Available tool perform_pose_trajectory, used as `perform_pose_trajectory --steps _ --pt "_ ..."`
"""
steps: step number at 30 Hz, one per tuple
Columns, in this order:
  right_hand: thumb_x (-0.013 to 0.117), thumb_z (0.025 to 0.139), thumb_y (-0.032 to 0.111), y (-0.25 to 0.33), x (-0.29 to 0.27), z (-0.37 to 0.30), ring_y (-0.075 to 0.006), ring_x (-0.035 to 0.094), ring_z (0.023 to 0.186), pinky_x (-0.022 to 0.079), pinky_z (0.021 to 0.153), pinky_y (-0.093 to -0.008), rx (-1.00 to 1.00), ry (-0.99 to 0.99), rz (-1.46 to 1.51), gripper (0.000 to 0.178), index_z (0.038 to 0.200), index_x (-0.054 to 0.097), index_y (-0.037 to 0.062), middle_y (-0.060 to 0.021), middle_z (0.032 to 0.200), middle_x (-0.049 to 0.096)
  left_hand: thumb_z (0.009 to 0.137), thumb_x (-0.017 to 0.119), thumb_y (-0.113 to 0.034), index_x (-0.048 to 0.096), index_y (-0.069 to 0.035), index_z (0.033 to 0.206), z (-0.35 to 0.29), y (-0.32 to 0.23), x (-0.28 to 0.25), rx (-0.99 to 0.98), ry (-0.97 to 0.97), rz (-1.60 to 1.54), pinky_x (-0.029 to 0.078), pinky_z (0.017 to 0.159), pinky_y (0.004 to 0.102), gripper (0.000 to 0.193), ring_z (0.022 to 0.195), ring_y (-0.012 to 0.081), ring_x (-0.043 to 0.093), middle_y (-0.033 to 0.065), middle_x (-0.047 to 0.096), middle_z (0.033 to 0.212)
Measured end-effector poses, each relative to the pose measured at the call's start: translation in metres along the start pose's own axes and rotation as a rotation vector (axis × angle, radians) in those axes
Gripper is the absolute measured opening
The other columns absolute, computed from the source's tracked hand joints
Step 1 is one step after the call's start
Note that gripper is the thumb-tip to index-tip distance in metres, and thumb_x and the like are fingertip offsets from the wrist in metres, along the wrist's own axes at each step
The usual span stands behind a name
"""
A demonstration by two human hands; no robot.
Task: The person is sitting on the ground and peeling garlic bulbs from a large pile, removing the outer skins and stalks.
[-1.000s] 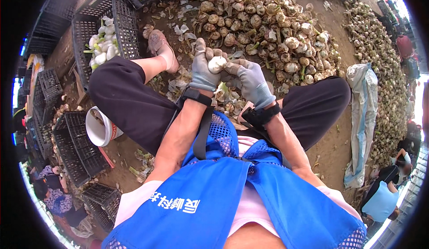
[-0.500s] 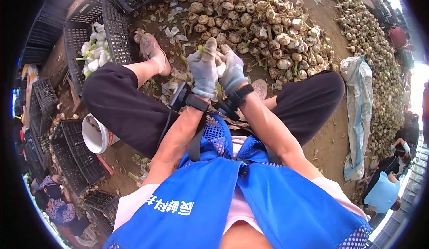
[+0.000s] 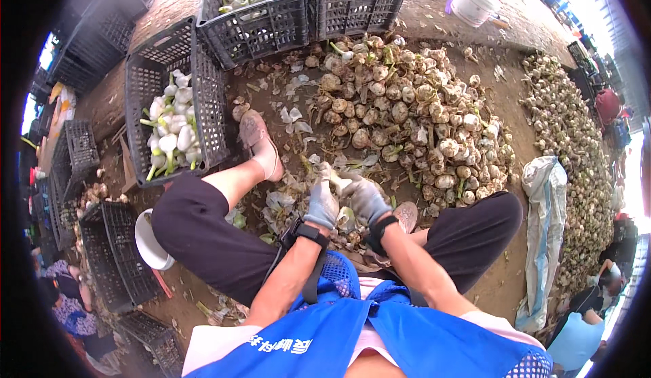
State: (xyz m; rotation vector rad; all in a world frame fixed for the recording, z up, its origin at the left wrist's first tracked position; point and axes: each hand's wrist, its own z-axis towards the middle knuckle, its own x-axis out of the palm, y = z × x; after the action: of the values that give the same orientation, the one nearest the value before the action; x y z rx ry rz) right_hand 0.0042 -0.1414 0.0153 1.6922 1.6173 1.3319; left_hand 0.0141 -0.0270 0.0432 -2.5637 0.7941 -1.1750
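Observation:
My left hand (image 3: pixel 322 200), in a grey-white work glove, is closed around a garlic bulb (image 3: pixel 337 183) of which only a pale part shows between the hands. Pressed against the same bulb is my right hand (image 3: pixel 366 197), gloved too, with fingers bent in and slightly blurred. Both hands are low between my knees, above scattered garlic skins (image 3: pixel 279 208). Just beyond them rises a heap of unpeeled, soil-stained garlic bulbs (image 3: pixel 400 110). Clean white bulbs with green stems (image 3: pixel 175 124) lie in a black plastic crate (image 3: pixel 211 117) at the left.
Two more black crates (image 3: pixel 261 35) (image 3: pixel 359 8) stand at the far side, with garlic inside. A white bucket (image 3: pixel 150 242) is beside my left knee, an empty-looking crate (image 3: pixel 119 256) behind it. A pale woven sack (image 3: pixel 544 235) lies at right, near a long garlic pile (image 3: pixel 576 174). Other people sit at both edges.
The view has tilted up, showing more of the far crates. Both hands stay together around the bulb; they have come closer to my body, and the right hand has turned over it.

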Motion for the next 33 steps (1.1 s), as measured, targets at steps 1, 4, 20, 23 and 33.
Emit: perform_pose_trajectory --steps 1,4,20,23,33 --pt "0.059 0.07 0.008 0.003 0.001 0.015 -0.0167 0.059 0.073 0.048 0.063 -0.0256 0.028 0.019 0.133 0.038 0.106 0.053 -0.0014 -0.0068 0.087 0.06 0.082 0.061 -0.038 0.054 -0.011 0.083 0.006 -0.007 -0.006 0.095 -0.014 -0.023 0.041 0.058 0.0265 0.028 0.066 0.0108 0.052 -0.0013 0.055 0.072" --pt "0.053 0.08 0.019 0.056 0.005 0.058 -0.022 0.059 0.062 0.047 0.053 -0.0328 -0.497 -0.142 -1.662 0.016 0.074 0.057 0.0045 -0.0104 0.062 0.057 0.085 0.058 -0.029 0.052 -0.012 0.08 0.022 -0.018 -0.013 0.387 -0.317 0.058 0.038 0.056 0.0258 0.019 0.061 0.0096 0.047 -0.0021 0.051 0.068" --pt "0.058 0.072 0.011 0.093 -0.024 0.191 -0.0332 0.057 0.093 0.045 0.083 -0.0379 -0.216 -0.476 -1.123 0.038 0.109 0.059 0.0189 -0.012 0.101 0.061 0.088 0.052 -0.019 0.059 -0.006 0.089 0.009 -0.011 -0.001 -0.009 -0.237 0.057 0.05 0.053 0.0294 0.015 0.067 0.0165 0.06 0.0058 0.062 0.079" --pt "0.059 0.076 0.012 0.106 -0.005 0.124 -0.0214 0.059 0.088 0.049 0.075 -0.0301 -0.267 -0.188 -0.331 0.038 0.112 0.055 0.0041 -0.0087 0.098 0.062 0.09 0.048 -0.025 0.053 -0.003 0.107 0.009 -0.018 0.006 0.038 -0.129 0.005 0.051 0.068 0.0341 0.028 0.078 0.0207 0.06 0.0085 0.062 0.091" --pt "0.063 0.074 0.009 0.093 0.016 -0.045 -0.0187 0.058 0.087 0.045 0.075 -0.0281 -0.576 -0.466 -1.175 0.022 0.095 0.064 0.0032 -0.0104 0.089 0.061 0.093 0.043 -0.024 0.052 -0.007 0.112 -0.013 -0.011 0.015 -0.381 0.469 -0.117 0.051 0.071 0.0401 0.027 0.083 0.0204 0.059 0.0063 0.06 0.095"
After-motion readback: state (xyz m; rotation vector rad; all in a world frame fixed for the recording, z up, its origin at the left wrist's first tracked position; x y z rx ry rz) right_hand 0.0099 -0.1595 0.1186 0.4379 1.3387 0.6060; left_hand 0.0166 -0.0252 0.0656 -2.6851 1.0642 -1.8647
